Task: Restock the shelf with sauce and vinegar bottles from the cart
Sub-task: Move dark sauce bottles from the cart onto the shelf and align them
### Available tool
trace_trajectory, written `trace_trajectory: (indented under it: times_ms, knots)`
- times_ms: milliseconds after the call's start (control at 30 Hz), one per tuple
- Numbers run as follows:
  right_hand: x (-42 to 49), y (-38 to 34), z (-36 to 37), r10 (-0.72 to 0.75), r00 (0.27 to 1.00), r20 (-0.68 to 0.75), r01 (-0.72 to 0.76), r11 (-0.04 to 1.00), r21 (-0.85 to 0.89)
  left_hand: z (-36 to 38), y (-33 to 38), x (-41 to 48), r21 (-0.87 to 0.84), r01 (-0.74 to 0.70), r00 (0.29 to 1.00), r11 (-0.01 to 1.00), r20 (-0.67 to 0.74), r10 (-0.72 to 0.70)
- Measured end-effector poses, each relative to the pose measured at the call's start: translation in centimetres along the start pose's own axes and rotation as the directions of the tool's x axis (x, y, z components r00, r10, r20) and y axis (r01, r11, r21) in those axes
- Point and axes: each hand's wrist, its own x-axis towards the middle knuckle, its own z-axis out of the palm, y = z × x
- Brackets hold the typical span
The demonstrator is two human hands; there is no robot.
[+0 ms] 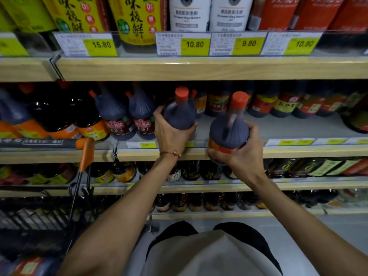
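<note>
My left hand (171, 134) grips a dark sauce bottle with a red cap (180, 111), held over the front of the middle shelf (278, 128). A second dark bottle with a red cap and a handle (229, 127) is gripped by my right hand (244, 150) just in front of the shelf's edge, a little right of the first. Two matching bottles (129, 118) stand on the shelf to the left of my left hand. The grey shelf surface shows bare to the right of the held bottles.
The cart's orange handle (85, 152) and black wire basket (35, 222) are at the lower left, with a bottle (29, 265) in it. The wooden upper shelf edge (199, 68) with price tags hangs above. Lower shelves hold several small bottles (191, 172).
</note>
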Motion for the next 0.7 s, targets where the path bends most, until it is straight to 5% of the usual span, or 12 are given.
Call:
trace_trajectory:
  times_ms: [300,700]
  knots:
    - [-0.1,1.3,1.6,-0.008,0.999,0.034,0.008,1.000,0.002,1.9,-2.0,1.6,0.067,0.119,0.992,0.991,-0.045,-0.116]
    - [-0.7,-1.3,1.2,0.107,0.992,0.068,-0.111,0.992,0.060,-0.5,-1.1,0.4,0.132,0.208,0.969,0.969,0.108,-0.222]
